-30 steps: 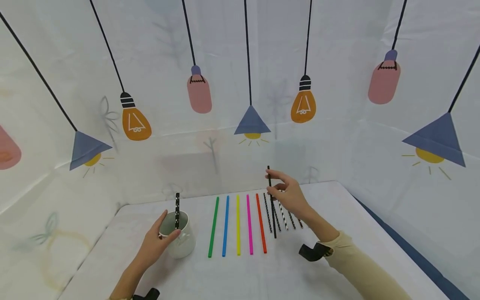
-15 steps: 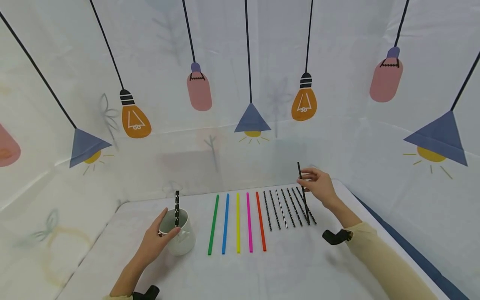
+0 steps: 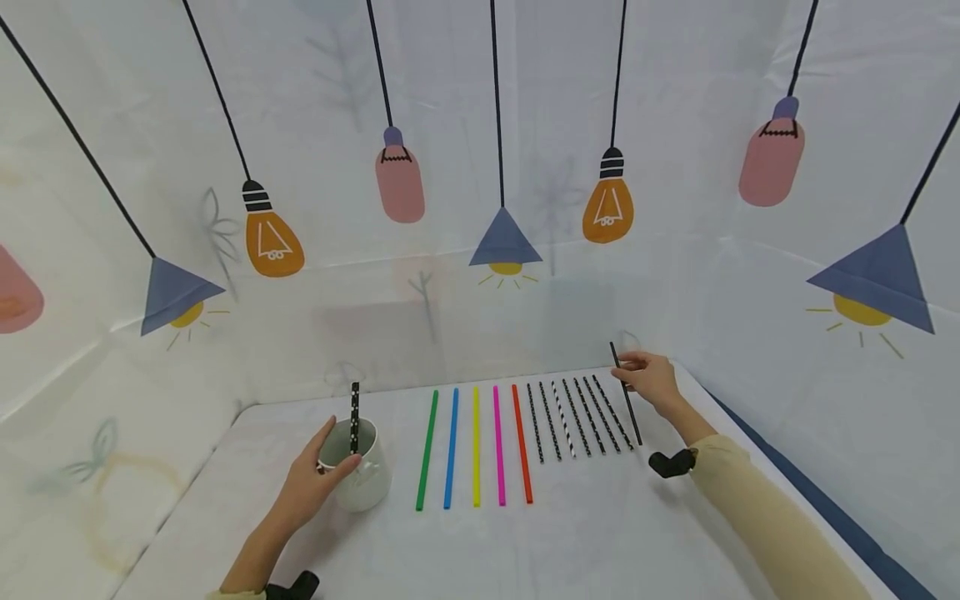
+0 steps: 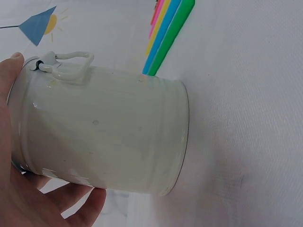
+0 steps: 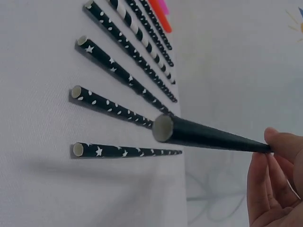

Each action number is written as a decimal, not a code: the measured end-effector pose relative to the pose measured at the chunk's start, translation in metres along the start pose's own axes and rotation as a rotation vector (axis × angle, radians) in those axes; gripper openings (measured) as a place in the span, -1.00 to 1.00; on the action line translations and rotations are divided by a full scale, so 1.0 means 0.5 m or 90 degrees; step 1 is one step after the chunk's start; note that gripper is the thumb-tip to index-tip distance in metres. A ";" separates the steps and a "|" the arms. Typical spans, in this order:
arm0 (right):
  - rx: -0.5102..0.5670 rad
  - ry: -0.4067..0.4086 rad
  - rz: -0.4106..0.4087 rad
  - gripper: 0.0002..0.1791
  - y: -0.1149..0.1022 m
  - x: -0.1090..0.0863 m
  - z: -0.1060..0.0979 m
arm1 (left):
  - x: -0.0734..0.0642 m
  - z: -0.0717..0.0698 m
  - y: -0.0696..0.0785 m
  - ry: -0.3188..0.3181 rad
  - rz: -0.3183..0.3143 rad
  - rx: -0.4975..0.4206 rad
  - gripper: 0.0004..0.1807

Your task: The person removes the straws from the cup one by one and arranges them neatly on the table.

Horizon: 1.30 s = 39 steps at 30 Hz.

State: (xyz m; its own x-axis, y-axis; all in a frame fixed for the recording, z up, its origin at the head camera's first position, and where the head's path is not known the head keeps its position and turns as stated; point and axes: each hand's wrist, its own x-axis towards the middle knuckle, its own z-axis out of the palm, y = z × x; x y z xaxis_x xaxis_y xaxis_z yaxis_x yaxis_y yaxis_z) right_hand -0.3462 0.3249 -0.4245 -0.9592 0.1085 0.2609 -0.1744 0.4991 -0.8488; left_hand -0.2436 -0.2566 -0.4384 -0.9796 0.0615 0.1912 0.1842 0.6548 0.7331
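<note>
My left hand (image 3: 306, 479) grips a white mug (image 3: 362, 483) near its rim, thumb and fingers round it; the left wrist view shows the mug's handle (image 4: 71, 71) on the far side. One black straw with white marks (image 3: 355, 417) stands up out of the mug. At the right, my right hand (image 3: 651, 382) pinches a plain black paper straw (image 3: 632, 412) near its upper end. That straw slants above the table, just right of a row of black-and-white patterned straws (image 3: 590, 416). In the right wrist view the held straw's (image 5: 208, 134) hollow end faces the camera.
Between mug and patterned row lie green (image 3: 427, 450), blue (image 3: 451, 448), yellow (image 3: 476, 446), pink (image 3: 498, 446) and red (image 3: 522, 444) straws, side by side. A white cloth covers the table (image 3: 480, 554). Behind it hangs a white sheet (image 3: 480, 333) printed with lamps.
My right hand has carried the plain black straw rightward, from over the left part of the patterned row to past its right end, and slightly lower lately. The left hand and mug stay put.
</note>
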 end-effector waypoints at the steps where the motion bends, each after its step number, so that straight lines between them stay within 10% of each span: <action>1: -0.005 0.002 0.008 -0.51 0.007 0.002 0.000 | 0.000 0.000 0.000 0.000 0.001 -0.001 -0.06; 39: -0.103 -0.049 0.129 -0.60 0.126 0.042 0.045 | 0.000 0.003 0.001 0.000 -0.003 -0.018 -0.06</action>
State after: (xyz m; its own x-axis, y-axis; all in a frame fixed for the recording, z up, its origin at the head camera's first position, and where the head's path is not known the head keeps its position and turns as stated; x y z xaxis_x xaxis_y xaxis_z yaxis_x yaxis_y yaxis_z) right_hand -0.3822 0.3394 -0.4829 -0.9860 0.1583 0.0519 0.0555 0.6056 -0.7938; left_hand -0.2437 -0.2550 -0.4390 -0.9804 0.0587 0.1882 0.1822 0.6339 0.7516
